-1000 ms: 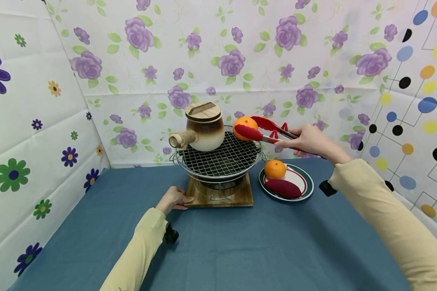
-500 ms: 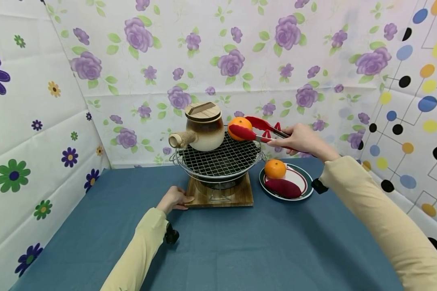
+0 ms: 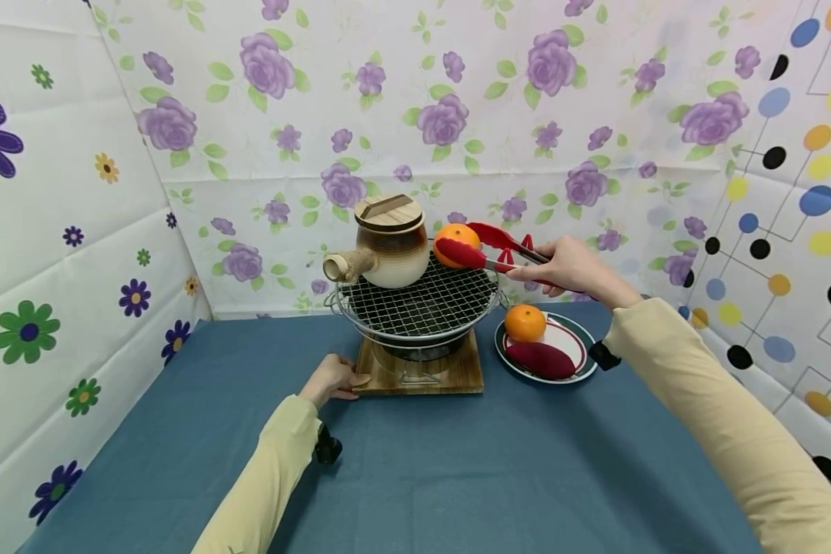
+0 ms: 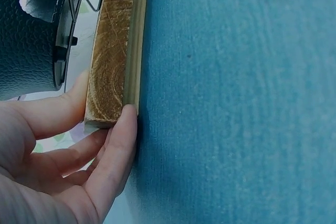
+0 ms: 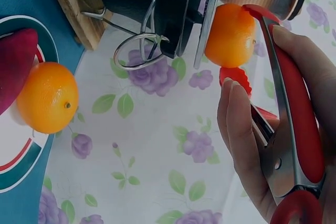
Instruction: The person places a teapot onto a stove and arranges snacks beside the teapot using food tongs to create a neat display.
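Observation:
My left hand (image 3: 330, 377) pinches the front left corner of a wooden base board (image 4: 113, 51), thumb on its top and fingers at its lower edge. A round grill with a black mesh (image 3: 415, 308) stands on that board. In my right hand (image 3: 573, 269) is a pair of red-tipped tongs (image 5: 294, 114). An orange (image 3: 457, 245) sits between the tong heads at the grill's back right. In the right wrist view it appears against the grate; whether the tongs still squeeze it I cannot tell. A clay teapot (image 3: 396, 254) with wooden lid and side handle stands on the mesh, left of the orange.
Right of the grill, a green-rimmed plate (image 3: 585, 362) carries a second orange (image 3: 525, 323) and a dark red sweet potato (image 3: 542, 360). A wire loop handle (image 5: 131, 66) sticks out from the grill's side. Blue cloth (image 3: 415, 477) covers the table; patterned sheets stand behind and beside it.
My right hand has carried the tongs and orange a little to the left, further over the grill, then nearly stopped. The left hand stays at the board's corner.

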### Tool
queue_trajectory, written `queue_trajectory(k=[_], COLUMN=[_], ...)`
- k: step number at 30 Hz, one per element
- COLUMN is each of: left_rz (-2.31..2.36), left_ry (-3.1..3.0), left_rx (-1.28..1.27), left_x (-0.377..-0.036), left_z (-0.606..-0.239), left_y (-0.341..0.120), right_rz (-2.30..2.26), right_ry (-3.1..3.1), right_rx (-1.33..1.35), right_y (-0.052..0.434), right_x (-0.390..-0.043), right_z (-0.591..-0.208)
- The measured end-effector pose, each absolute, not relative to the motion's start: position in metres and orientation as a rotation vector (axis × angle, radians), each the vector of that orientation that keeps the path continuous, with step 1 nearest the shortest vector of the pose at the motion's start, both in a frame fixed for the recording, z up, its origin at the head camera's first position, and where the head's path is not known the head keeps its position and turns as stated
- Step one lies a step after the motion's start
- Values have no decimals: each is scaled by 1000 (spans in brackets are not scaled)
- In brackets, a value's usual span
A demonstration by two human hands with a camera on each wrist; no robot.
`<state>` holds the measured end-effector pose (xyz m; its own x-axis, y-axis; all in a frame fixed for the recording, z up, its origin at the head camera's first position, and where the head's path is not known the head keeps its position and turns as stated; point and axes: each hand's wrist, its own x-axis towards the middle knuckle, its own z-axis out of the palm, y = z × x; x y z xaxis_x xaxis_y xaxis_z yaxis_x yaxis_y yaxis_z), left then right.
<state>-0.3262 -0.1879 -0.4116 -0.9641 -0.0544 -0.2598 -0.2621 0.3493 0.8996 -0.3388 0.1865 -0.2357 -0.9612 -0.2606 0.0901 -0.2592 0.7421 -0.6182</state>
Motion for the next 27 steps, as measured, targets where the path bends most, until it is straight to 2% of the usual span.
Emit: queue_trajectory(k=[27], left_rz=[1694], left_ry=[2406], left_rx=[-261], left_x=[-330], left_z=[-416], left_y=[-192], right_rz=[-1043], right_ry=[2914], right_rx=[-421], right_y=[181], right_x=[-342], right_z=[-238])
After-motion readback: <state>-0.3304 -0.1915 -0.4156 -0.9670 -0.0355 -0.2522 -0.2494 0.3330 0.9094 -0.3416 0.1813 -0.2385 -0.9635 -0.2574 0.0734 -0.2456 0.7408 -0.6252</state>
